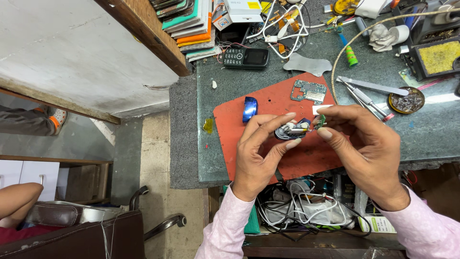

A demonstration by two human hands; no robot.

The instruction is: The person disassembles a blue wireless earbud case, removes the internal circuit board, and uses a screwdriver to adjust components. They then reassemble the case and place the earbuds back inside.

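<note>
My left hand (258,153) pinches a small opened blue device shell (290,130) with white parts and wires inside, held above the red work mat (268,103). My right hand (362,144) grips a tiny green circuit piece (320,121) at the shell's right end, between thumb and fingertips. A glossy blue cover piece (249,109) lies on the mat to the left of my hands. A bare green circuit board (308,91) rests on the mat's far side.
A black keypad phone (246,57), a grey metal plate (306,64), tweezers and tools (366,91), a round tin (406,100), a soldering sponge tray (438,56) and stacked boxes (191,24) crowd the green stone bench. Tangled cables (306,206) fill the shelf below. Another person's arm (19,199) is at lower left.
</note>
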